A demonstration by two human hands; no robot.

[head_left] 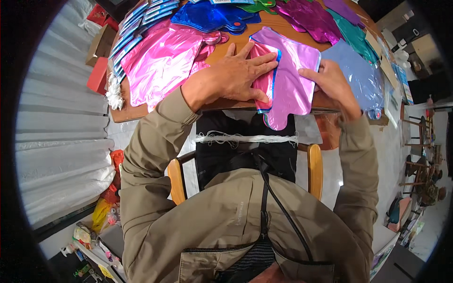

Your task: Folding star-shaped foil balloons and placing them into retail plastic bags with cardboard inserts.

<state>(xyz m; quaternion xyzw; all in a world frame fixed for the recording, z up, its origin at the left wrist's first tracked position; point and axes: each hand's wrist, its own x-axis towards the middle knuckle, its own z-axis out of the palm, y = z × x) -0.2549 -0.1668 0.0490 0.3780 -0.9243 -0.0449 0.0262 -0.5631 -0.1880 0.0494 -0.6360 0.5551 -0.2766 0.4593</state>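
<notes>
A flat, uninflated foil balloon (292, 61), shiny lilac-pink, lies across the near edge of the wooden table with a rounded tip hanging over it. Its left side shows a folded-over pink layer (263, 92) with a blue rim. My left hand (224, 75) rests flat on that layer, fingers spread and pressing it down. At the balloon's right edge, my right hand (330, 84) pinches the foil, thumb on top and the other fingers partly hidden. Whether several sheets are stacked there I cannot tell.
Pink foil balloons (160, 61) lie to the left, blue ones (203, 18) behind, magenta (316, 21), teal (354, 37) and pale blue ones (354, 70) to the right. Flat packets (134, 28) line the far left. White strings (250, 138) stretch across my lap, between wooden armrests (314, 172).
</notes>
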